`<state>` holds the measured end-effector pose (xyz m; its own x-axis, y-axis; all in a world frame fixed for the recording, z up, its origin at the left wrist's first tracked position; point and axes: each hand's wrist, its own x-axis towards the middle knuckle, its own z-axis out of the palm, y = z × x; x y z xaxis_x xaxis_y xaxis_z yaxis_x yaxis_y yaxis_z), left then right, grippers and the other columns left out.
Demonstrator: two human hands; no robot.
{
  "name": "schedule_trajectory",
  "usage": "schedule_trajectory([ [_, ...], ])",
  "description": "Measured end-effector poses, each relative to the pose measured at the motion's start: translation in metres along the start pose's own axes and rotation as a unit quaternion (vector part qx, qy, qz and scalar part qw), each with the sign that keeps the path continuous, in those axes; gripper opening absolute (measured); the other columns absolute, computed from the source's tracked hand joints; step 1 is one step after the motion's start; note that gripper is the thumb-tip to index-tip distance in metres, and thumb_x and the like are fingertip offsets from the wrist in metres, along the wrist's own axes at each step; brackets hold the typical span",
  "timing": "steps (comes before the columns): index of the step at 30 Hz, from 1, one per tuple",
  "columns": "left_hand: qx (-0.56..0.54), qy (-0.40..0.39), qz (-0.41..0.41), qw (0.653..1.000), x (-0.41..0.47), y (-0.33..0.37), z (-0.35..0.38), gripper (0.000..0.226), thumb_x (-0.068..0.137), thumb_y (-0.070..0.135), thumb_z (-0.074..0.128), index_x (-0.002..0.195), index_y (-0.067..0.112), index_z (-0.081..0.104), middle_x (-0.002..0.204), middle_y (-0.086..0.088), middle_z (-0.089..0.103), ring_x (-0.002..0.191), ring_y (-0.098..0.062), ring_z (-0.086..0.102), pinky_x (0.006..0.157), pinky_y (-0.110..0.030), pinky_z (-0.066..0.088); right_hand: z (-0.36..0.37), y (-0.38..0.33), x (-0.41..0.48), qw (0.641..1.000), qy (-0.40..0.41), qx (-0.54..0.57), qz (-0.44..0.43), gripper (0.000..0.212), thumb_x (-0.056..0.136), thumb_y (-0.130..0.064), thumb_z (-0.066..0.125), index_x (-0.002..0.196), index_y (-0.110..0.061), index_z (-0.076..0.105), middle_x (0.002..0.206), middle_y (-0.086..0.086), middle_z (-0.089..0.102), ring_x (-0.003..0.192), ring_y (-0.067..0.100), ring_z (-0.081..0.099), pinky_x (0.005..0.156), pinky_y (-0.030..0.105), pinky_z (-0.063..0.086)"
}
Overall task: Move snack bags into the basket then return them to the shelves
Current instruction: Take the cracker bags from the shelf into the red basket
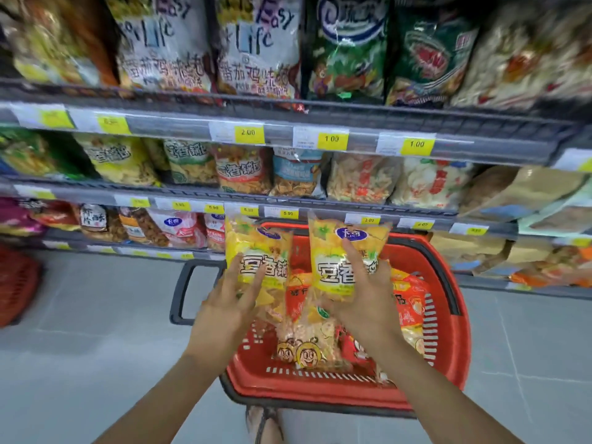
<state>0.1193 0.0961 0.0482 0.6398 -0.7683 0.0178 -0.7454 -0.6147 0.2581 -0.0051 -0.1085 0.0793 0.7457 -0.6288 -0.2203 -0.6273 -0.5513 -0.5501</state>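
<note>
Left hand clasps left yellow bag upright; right hand, right yellow bag

Two bare arms, one sandalled foot
Both forearms come in uncovered from seven and five o'clock, up to the left hand and the right hand. At six o'clock, a foot wears a sandal with dark crossing straps.
</note>
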Motion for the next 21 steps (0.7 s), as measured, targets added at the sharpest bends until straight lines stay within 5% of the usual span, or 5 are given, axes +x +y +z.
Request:
schedule_trajectory([
  [3,-0.027,0.083,0.005,0.996,0.000,0.016,-0.047,0.085,0.072,0.019,0.084,0.142,0.017,0.037,0.148,-0.027,0.033,0.081,-0.039,0.063,0.048,-0.041,0.054,-0.046,-0.017,-0.010,0.998,0.032,0.023,-0.050,0.112,0.063,-0.053,0.084,0.139,-0.068,0.004,0.128,0.010,0.030,0.106,0.036,0.054,0.091,0.042,0.051],
  [9,-0.051,0.235,0.033,0.970,0.014,0.042,-0.133,0.066,0.093,0.037,0.056,0.149,0.026,0.023,0.153,-0.025,0.026,0.078,-0.034,0.059,0.064,-0.043,0.048,-0.156,-0.075,-0.035,0.987,0.097,0.042,-0.122,0.105,0.066,-0.052,0.082,0.133,-0.074,0.003,0.151,0.002,0.010,0.141,0.031,0.027,0.101,0.037,0.042],
  [14,-0.042,0.352,0.061,0.933,0.037,0.059,-0.205,0.066,0.094,0.028,0.056,0.150,0.025,0.021,0.153,-0.025,0.021,0.098,-0.041,0.055,0.076,-0.052,0.050,-0.221,-0.125,-0.037,0.969,0.168,0.066,-0.169,0.104,0.065,-0.053,0.082,0.136,-0.071,0.008,0.146,0.002,0.016,0.108,0.030,0.048,0.087,0.034,0.046],
  [18,-0.044,0.394,0.064,0.916,0.054,0.058,-0.255,0.056,0.098,0.039,0.044,0.147,0.014,0.032,0.152,-0.028,0.022,0.122,-0.038,0.039,0.086,-0.056,0.049,-0.254,-0.159,-0.038,0.962,0.194,0.071,-0.180,0.104,0.067,-0.048,0.083,0.141,-0.064,0.011,0.142,0.001,0.019,0.078,0.013,0.037,0.080,0.023,0.032],
  [21,-0.063,0.413,0.060,0.906,0.063,0.056,-0.286,0.059,0.095,0.039,0.045,0.145,0.009,0.037,0.151,-0.029,0.023,0.126,-0.031,0.033,0.084,-0.051,0.050,-0.268,-0.179,-0.033,0.961,0.199,0.078,-0.177,0.105,0.065,-0.049,0.084,0.140,-0.064,0.012,0.144,0.005,0.021,0.090,0.018,0.041,0.082,0.027,0.035],
])
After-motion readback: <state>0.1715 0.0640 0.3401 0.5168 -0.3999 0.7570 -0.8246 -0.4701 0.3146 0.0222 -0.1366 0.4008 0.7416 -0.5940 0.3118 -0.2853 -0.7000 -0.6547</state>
